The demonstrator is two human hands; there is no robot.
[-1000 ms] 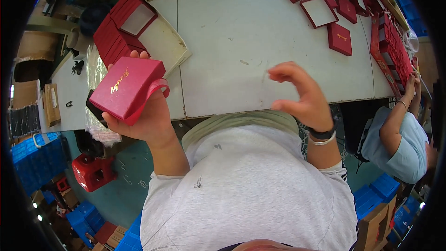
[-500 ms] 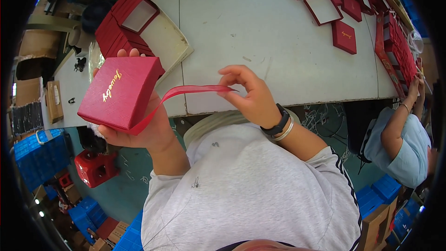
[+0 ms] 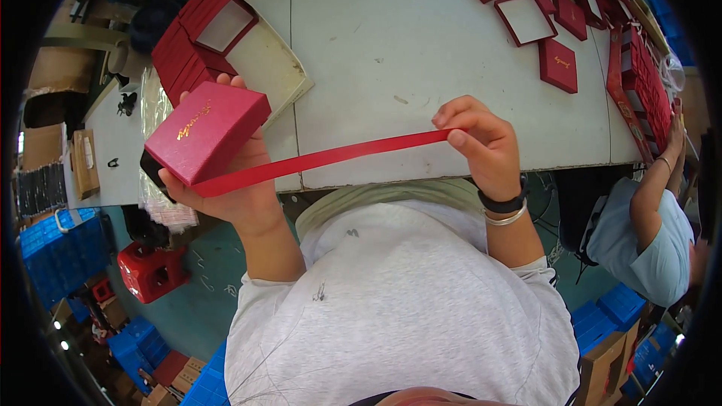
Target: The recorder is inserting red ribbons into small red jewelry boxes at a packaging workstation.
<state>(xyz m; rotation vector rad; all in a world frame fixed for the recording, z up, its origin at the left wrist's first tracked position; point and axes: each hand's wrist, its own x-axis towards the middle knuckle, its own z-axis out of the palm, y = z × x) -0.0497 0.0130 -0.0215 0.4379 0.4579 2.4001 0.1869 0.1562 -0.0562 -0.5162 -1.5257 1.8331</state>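
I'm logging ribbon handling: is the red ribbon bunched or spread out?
Spread out: the red ribbon runs nearly straight from the box to the right hand.

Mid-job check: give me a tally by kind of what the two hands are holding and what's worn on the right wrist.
Box: 1, red, in the left hand
Ribbon: 1, red, its far end pinched in the right hand
Wristband: 1, black
Bracelet: 1, silver-coloured
Total: 4
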